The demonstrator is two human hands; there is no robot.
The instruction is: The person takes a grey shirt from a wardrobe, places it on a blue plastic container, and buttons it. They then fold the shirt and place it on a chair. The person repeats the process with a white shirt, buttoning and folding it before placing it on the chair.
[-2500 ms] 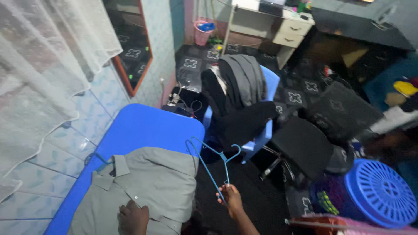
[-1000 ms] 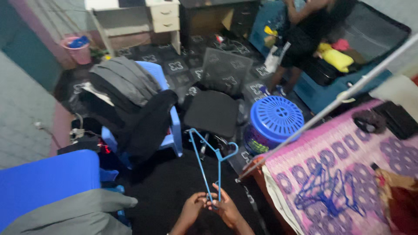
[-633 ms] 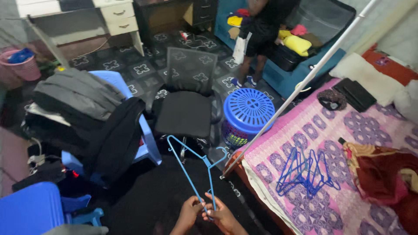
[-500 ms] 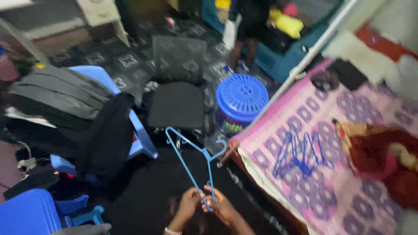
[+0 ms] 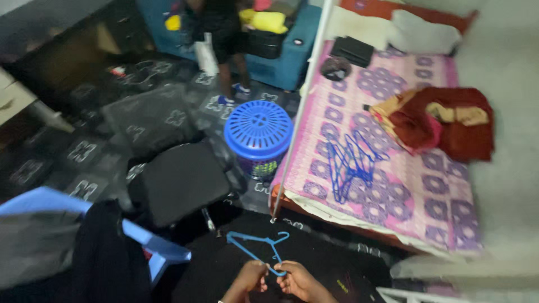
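At the bottom edge, your left hand (image 5: 250, 279) and right hand (image 5: 297, 280) pinch the blue hanger (image 5: 259, 247); its hook may snag the bed pole (image 5: 297, 112).

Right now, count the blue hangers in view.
At least 2 spots: one hanger held by both hands at the bottom, and a tangled pile of hangers on the bed. The pile's number is unclear; more may be hidden.

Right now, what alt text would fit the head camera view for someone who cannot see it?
Two bare hands, left hand and right hand, together hold a blue hanger over a dark floor. Beside them a bed with a pink patterned sheet carries more blue hangers; a blue basket stands nearby.
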